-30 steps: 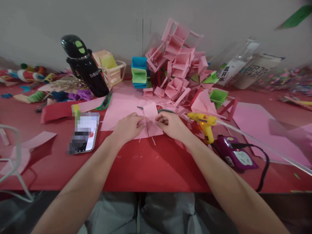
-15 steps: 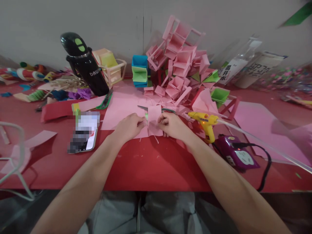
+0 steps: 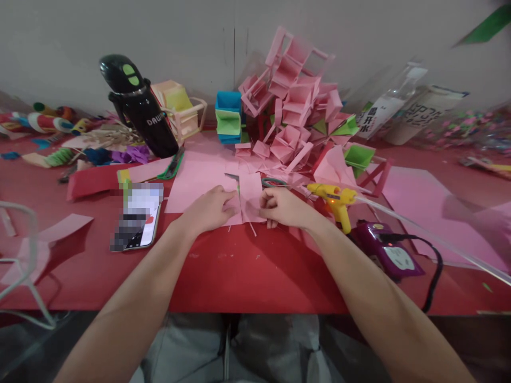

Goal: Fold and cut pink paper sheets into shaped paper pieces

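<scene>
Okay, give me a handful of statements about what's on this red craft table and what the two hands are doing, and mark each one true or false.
1. Both hands are on a small pink paper piece. True: the left hand and the right hand pinch it from either side.
2. The yellow glue gun is held in the right hand. False: it stands on the red table, just right of that hand.
3. A phone lies left of the left hand. True.
4. The black bottle stands at the right end of the table. False: it is at the back left.
5. The pile of folded paper pieces is mostly blue. False: mostly pink.
</scene>
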Tool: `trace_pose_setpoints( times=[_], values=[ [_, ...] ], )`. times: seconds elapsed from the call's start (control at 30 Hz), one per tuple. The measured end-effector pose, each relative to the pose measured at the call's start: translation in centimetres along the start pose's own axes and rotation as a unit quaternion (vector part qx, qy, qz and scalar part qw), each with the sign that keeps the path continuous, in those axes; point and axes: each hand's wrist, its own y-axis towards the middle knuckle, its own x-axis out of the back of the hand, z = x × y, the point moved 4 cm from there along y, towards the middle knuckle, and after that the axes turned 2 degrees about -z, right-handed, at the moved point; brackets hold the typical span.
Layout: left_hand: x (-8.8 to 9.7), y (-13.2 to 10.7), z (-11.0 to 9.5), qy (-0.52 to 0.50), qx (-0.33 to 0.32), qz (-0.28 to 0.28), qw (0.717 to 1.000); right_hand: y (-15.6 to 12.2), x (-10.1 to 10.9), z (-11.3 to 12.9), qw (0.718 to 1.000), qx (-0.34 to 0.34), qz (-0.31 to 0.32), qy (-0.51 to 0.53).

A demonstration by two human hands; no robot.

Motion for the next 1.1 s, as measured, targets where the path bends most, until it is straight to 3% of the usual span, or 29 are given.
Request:
trace_pose_setpoints(
  times=[0.23,0.63,0.73,0.87,0.97,1.1],
  values=[
    [-0.1,0.1,0.1,-0.002,0.031,0.008,0.999,0.1,0.3,-0.4,1.000,-0.001,0.012,-0.021],
    [0.1,0.2,0.2,-0.018,0.014,-0.011,1.000,-0.5,1.3,0.3,1.000,0.017,0.005,-0.008],
    [0.7,0.2,0.3,-0.040,0.026,-0.034,0.998,-0.3,1.5,0.7,0.996,0.080,-0.047,0.011],
    [1.5,-0.3,1.0,-0.020,0.118,-0.079,0.990,0.4,2.2,0.5,0.979,0.134,-0.156,0.011],
    [1.6,-0.8,1.2,0.022,0.169,-0.065,0.983,1.1,2.3,0.0,0.972,0.141,-0.170,0.083],
    [1.7,-1.0,1.3,0.018,0.184,-0.047,0.982,1.7,2.3,-0.1,0.951,0.195,-0.205,0.127]
  ],
)
